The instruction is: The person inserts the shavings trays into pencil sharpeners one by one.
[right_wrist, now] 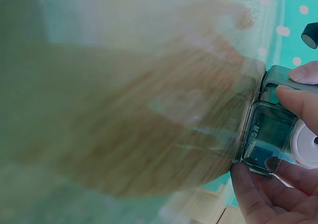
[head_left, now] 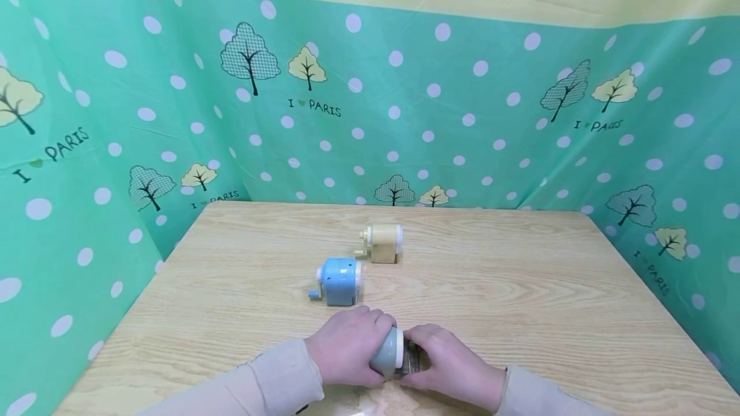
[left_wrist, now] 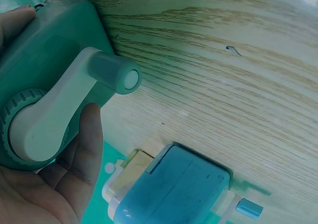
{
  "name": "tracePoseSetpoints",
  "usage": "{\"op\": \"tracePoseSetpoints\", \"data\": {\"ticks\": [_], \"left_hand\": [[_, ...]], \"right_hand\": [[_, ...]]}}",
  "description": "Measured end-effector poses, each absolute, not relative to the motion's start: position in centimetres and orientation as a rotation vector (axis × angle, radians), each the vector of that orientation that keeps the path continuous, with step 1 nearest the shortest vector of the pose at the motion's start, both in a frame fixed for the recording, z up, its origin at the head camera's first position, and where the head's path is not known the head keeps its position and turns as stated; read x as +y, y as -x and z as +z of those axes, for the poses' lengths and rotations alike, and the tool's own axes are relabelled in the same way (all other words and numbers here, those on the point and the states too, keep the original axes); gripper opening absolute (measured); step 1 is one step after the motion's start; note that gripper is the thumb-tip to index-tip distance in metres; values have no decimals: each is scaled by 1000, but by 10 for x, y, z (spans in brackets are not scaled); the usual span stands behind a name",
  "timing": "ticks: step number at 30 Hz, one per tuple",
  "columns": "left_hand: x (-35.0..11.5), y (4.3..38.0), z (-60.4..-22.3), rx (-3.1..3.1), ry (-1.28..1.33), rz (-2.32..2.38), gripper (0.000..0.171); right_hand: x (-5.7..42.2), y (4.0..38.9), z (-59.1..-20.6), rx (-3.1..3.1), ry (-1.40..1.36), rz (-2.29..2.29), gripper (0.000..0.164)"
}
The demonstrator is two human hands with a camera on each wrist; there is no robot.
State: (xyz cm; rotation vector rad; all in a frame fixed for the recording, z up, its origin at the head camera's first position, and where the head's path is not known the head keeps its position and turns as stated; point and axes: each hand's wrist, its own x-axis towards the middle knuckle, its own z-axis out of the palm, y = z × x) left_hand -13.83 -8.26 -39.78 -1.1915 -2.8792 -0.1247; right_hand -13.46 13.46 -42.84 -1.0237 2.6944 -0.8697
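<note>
A grey-green hand-crank pencil sharpener [head_left: 388, 353] is near the front of the table. My left hand [head_left: 349, 345] grips its body from the crank side. The left wrist view shows its pale crank arm [left_wrist: 52, 107] with a green knob, and a thumb and fingers around the housing. At the white-ringed end, my right hand [head_left: 453, 364] pinches the see-through shavings drawer [right_wrist: 263, 129] between thumb and fingers. Small lettering shows on the drawer in the right wrist view. Part of the drawer is covered by the fingers.
Beyond the left hand stands a blue crank sharpener [head_left: 341, 281], its crank to the left. Farther back is a cream-yellow sharpener [head_left: 384, 242]. They stand on a wood-grain table [head_left: 520, 275], with a green dotted cloth [head_left: 405, 114] hanging behind and at both sides.
</note>
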Motion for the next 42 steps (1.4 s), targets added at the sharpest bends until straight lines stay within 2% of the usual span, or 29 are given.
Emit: {"op": "tracePoseSetpoints", "data": {"ticks": [20, 31, 42], "left_hand": [[-82, 139, -398, -2885, 1204, -150, 56], [-81, 139, -397, -2910, 1188, -148, 57], [-82, 139, -397, -2896, 1200, -152, 56]], "right_hand": [[131, 134, -429, 2673, 1031, -902, 45], [128, 134, -430, 2694, 1095, -934, 34], [126, 135, -431, 2680, 1051, -943, 35]]}}
